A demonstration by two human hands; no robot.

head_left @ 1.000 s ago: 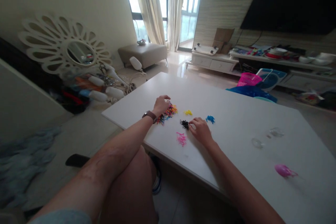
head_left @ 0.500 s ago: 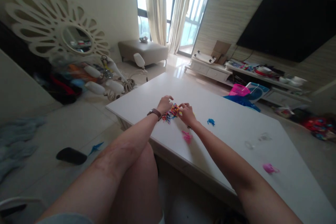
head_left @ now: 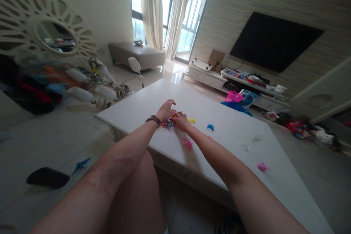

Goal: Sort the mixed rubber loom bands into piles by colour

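Note:
A heap of small multicoloured loops that look like rubber bands [head_left: 167,124] lies on the white table [head_left: 233,142]. My left hand [head_left: 166,109], with a dark watch on its wrist, rests at the heap's far left side, fingers apart. On the heap's right side, my right hand [head_left: 181,121] has its fingers bent down into it; what they pinch is too small to make out. Separate small bunches lie to the right: pink [head_left: 188,143], yellow [head_left: 192,120] and blue [head_left: 210,127]. A red bit [head_left: 210,137] shows partly behind my right forearm.
Farther right on the table are a pink object [head_left: 262,166] and two clear pieces, one of them a ring [head_left: 245,147]. A lamp with white shades [head_left: 105,92] stands off the left edge. Beyond the table's far side are a pink basket [head_left: 234,96] and a TV cabinet [head_left: 204,77].
The view has swung to the right. My right hand's fingers have drawn in closer to my left hand over the heap, and the yellow bunch now shows beside it.

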